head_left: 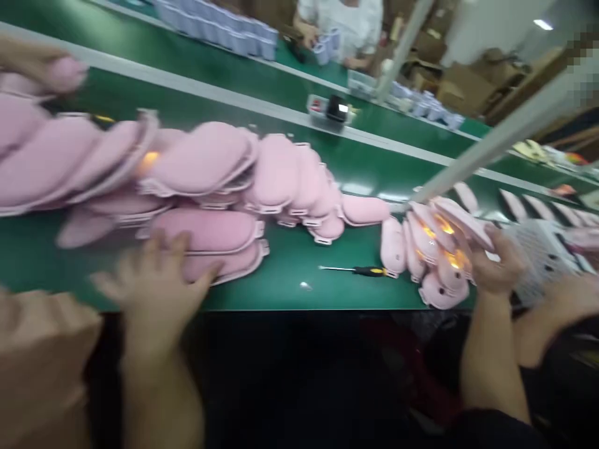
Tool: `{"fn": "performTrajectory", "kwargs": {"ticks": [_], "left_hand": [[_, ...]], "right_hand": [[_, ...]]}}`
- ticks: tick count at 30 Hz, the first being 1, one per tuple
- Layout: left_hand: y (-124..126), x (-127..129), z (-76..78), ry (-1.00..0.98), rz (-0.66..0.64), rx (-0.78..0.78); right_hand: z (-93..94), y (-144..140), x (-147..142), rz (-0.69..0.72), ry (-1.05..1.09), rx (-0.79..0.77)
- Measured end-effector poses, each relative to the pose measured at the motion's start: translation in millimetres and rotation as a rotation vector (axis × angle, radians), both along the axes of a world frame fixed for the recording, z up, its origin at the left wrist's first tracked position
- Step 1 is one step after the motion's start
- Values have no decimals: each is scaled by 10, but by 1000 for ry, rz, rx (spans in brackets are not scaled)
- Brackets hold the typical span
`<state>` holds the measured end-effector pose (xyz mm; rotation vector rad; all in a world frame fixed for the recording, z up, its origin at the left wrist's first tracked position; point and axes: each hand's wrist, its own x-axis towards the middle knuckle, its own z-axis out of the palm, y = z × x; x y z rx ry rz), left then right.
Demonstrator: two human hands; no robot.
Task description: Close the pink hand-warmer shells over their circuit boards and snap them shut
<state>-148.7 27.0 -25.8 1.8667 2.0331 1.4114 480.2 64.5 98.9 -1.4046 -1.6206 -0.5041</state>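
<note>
The left hand (154, 284) is spread flat with loose fingers, touching a pink shell (208, 231) in the big pile on the green belt (290, 274). The right hand (498, 265) grips a bunch of pink shells (440, 255), some glowing orange, by a small screwdriver (355, 270).

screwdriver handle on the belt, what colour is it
Yellow and black, on the screwdriver lying on the green belt; the head view shows it.

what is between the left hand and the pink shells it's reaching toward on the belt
Nothing visible. The left hand is spread open right at the near edge of the pink shells, its fingertips already overlapping the lowest one. The screwdriver lies off to the right, out of the path.
</note>
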Motion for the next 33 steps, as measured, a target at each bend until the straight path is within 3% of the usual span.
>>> {"fn": "performTrajectory", "kwargs": {"ticks": [2, 4, 6, 9, 10, 12, 14, 16, 19, 21, 23, 25, 26, 28, 30, 33], "left_hand": [[11, -128, -9, 68, 115, -44], [41, -185, -11, 126, 107, -64], [59, -220, 7, 185, 61, -68], [90, -288, 28, 211, 4, -49], [108, -312, 27, 210, -9, -39], [144, -347, 27, 154, -28, -12], [156, -354, 55, 20, -39, 19], [136, -317, 110, -112, -38, 68], [138, -101, 151, -79, 8, 110], [199, 198, 106, -99, 46, 132], [251, 591, 39, -236, 92, 158], [208, 959, 12, -920, -150, 210], [134, 1094, 25, -1159, -292, 181], [-102, 1232, 96, -1457, -426, 114], [-387, 1228, 183, -1492, -413, 70], [-684, 1134, 202, -1381, -329, 63]], "right_hand": [[-110, 150, -66, 15, -120, -118], [-118, 187, -465, 84, -215, -126], [-55, 212, -1242, 302, -255, -73], [-43, 455, -2831, 820, -468, -414], [-77, 589, -3338, 910, -590, -501], [-165, 859, -4133, 919, -764, -636], [-225, 1029, -4554, 895, -864, -703], [-247, 1079, -4637, 928, -891, -680], [-310, 1089, -4357, 1039, -787, -518], [-391, 1079, -4047, 1087, -618, -438], [-459, 988, -3737, 1100, -470, -469], [-491, 798, -3521, 1097, -387, -522], [-494, 679, -3469, 1114, -359, -554], [-481, 431, -3468, 1197, -299, -630], [-449, 207, -3534, 1290, -212, -702], [-410, -12, -3587, 1342, -58, -794]]}}
